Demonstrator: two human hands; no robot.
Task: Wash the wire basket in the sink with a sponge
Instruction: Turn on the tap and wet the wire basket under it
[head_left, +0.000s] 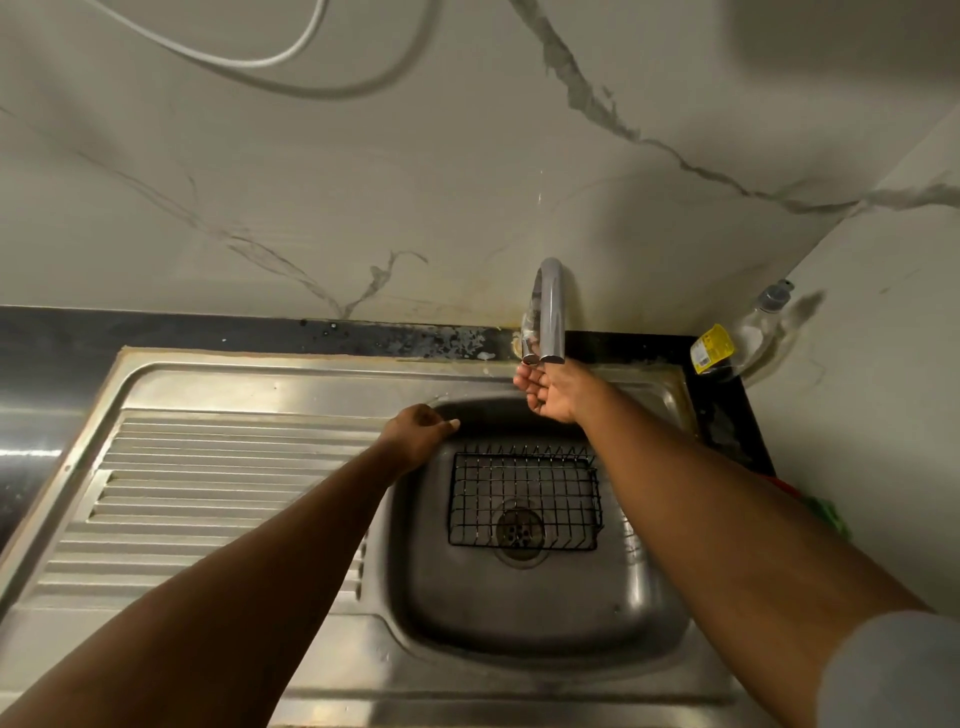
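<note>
A black wire basket (524, 501) lies flat on the bottom of the steel sink (519, 613), over the drain (519, 530). My left hand (415, 431) hovers at the basin's far left rim with fingers curled and nothing held. My right hand (545, 389) is raised under the chrome tap (550, 317), palm up, fingers reaching to the tap's lever at the spout's foot. I cannot tell whether they grip the lever. No sponge shows in view. No water runs from the spout.
A ribbed steel drainboard (208, 499) fills the left side. A clear soap bottle (748, 338) with a yellow label leans in the back right corner. Something red and green (815, 506) peeks out behind my right forearm. A marble wall stands behind.
</note>
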